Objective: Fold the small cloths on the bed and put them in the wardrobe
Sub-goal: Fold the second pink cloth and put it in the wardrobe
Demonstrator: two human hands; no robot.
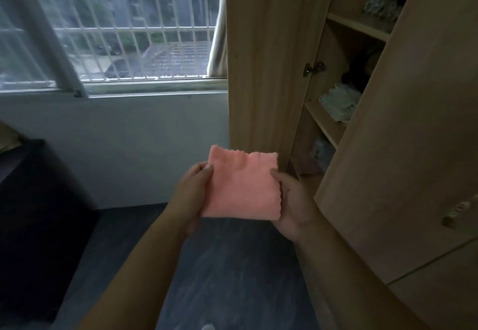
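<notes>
Both hands hold the folded pink cloth point(240, 187) flat before the open wardrobe point(336, 96). The left hand point(194, 192) and right hand point(292, 200) pinch opposite side edges, thumbs on top. It looks nearly square, scalloped far edge pointing toward the window point(129, 32).

Dim, bluish daylight through a wide glass window point(129, 32), barred outside by a white metal grille point(124, 52). Pale curtain strip point(218, 45) hanging at its right edge. Plain white wall point(144, 143) below the sill. Dark grey floor point(232, 265) underneath. Low black cabinet point(31, 200) at far left. Tall light-wood wardrobe point(269, 71) on the right, just beside the window, right-hand door point(413, 148) swung open, shelf boards point(323, 122) inside.
</notes>
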